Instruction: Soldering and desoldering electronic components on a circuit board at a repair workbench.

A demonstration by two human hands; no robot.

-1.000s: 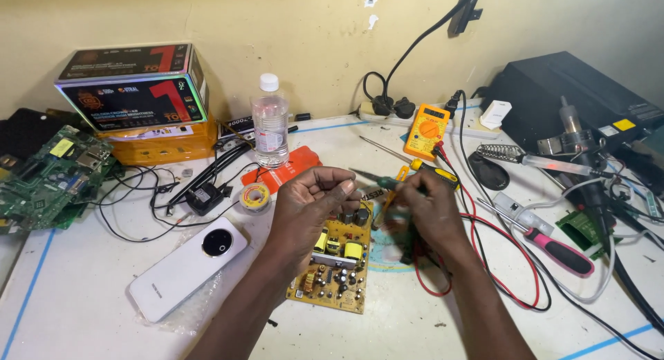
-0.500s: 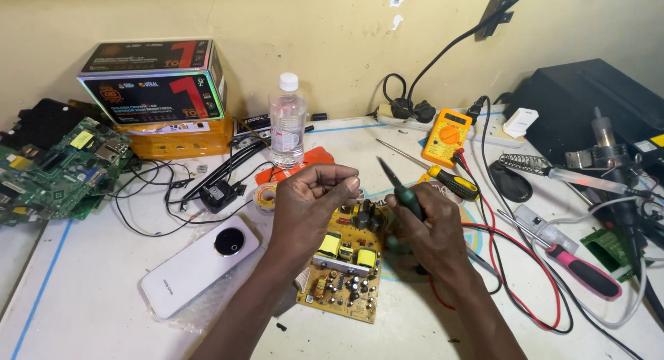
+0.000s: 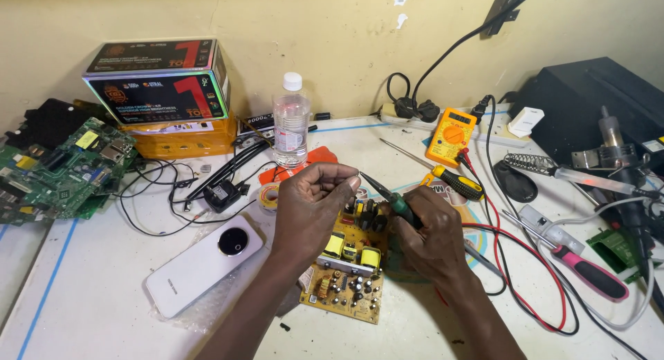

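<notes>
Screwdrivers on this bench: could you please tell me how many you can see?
2. A yellow-handled screwdriver lies below the multimeter; a pink-handled screwdriver lies at the right among the cables. More may hide under the clutter.

A white table (image 3: 104,305) bears a circuit board (image 3: 344,277), phone (image 3: 204,264), bottle (image 3: 290,121) and multimeter (image 3: 451,136).

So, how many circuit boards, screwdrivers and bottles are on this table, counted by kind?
Circuit boards: 2, the yellow board under the hands and the green board at the left edge.
Screwdrivers: 2, yellow-handled and pink-handled.
Bottles: 1, clear plastic.
Total: 5
</notes>
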